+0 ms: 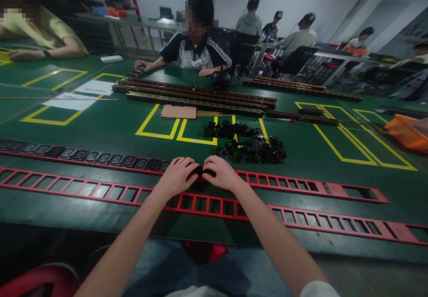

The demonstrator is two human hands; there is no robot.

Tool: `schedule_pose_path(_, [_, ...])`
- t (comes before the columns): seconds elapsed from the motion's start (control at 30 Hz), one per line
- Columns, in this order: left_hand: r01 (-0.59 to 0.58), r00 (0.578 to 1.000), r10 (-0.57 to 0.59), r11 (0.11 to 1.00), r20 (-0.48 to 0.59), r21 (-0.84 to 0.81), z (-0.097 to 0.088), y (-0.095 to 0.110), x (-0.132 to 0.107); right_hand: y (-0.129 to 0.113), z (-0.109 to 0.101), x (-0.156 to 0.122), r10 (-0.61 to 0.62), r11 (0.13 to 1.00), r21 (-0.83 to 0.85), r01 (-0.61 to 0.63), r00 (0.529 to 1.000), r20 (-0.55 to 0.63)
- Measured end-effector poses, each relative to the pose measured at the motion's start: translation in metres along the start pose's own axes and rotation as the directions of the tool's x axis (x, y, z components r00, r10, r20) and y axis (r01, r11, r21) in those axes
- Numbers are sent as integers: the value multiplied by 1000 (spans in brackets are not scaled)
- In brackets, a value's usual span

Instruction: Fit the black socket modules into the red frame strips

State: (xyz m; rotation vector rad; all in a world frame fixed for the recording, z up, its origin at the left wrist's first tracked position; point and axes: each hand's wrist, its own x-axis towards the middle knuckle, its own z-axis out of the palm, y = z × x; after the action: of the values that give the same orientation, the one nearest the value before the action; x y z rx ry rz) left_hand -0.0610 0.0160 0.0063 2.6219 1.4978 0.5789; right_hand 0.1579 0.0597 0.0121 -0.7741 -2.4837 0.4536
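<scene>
Both hands meet over the far red slotted strip [267, 179], whose slots to the left carry a row of black square socket-like modules [117, 160]. My left hand [182, 174] has its fingers curled around a small black module [199, 171] at the strip. From the other side, my right hand [219, 172] grips the same module, fingers bent and mostly hiding it. Right of my hands the slots of this strip show no modules. A second red slotted strip [187, 202] lies nearer to me, under my forearms. Beyond my hands sits a loose pile of black modules [247, 143].
Long dark rails [200, 96] lie across the green table [110, 132]. A piece of cardboard [179, 112] and white papers [72, 101] rest there too. An orange bin [408, 132] stands at right. A co-worker [197, 43] sits opposite, another person [43, 34] at far left.
</scene>
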Motion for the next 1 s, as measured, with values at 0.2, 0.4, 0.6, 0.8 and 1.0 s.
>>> schedule_pose_path(0.2, [3,1000,-3,1000,1,25,2,1,1,-2,0,2,21,1000,-19,-20,1000,20])
schedule_pose_path(0.4, [7,1000,-8,999,14,47,3,1,2,-1,3,1,13,999,-42,-12,1000,27])
schedule_pose_path(0.6, [36,999,-37,998,14,54,2,1,4,0,5,0,9,998,-68,-8,1000,24])
schedule_pose_path(0.8, [61,998,-60,997,-19,43,3,4,3,10,-4,-1,151,971,-158,-178,974,-169])
schedule_pose_path(1.0, [48,999,-48,999,6,20,4,5,3,26,-6,-2,456,819,-265,-509,858,-237])
